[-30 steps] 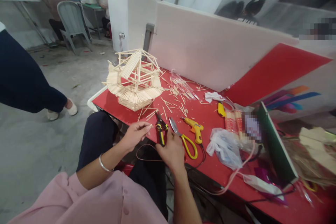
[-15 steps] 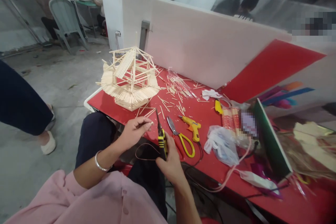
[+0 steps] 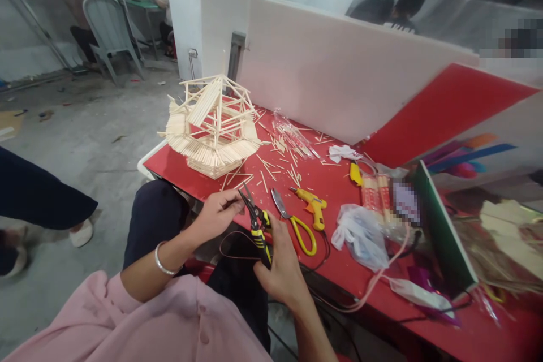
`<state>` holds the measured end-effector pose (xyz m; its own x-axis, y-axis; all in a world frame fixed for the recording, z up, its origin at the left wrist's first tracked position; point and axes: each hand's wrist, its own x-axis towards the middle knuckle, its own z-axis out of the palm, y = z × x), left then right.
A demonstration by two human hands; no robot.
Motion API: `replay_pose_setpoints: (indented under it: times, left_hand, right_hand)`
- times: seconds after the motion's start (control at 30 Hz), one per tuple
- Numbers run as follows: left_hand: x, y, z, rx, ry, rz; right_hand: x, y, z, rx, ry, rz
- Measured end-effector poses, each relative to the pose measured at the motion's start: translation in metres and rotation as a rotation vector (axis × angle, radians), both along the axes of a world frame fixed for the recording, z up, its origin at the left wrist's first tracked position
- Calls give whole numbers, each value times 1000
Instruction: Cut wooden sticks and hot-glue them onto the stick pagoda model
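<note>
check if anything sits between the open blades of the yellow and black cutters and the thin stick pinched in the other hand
Nothing visible does. The right hand holds the yellow and black cutters with blades open, tips right at the left hand, whose fingertips pinch what looks like a thin wooden stick, too small to make out. The yellow-handled scissors lie off to the right on the red table.

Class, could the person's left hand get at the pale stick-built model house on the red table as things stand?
Probably yes. The left hand is pinching something small at the tip of the black-and-yellow cutters, so it is not free, but only loose sticks lie between it and the pale stick-built model house.
</note>
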<state>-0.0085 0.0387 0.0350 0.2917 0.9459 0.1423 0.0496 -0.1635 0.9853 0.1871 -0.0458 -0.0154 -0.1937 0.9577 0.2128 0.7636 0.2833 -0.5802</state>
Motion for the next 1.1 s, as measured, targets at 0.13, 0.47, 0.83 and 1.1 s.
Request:
replay_pose_setpoints:
  times: [0.13,0.47,0.83,1.1]
  left_hand:
    - [0,0,1,6,23,0]
    - [2,-2,6,133,118,22]
    - [3,-1,7,125,110,-12]
    - [0,2,2,140,156,-17]
  right_hand:
    - [2,-3,-1,-45,-44,-12]
    - [-9,3,-13,-12,154,-11]
    - [-3,6,-10,-4,104,2]
    - [0,4,-17,-38,42,45]
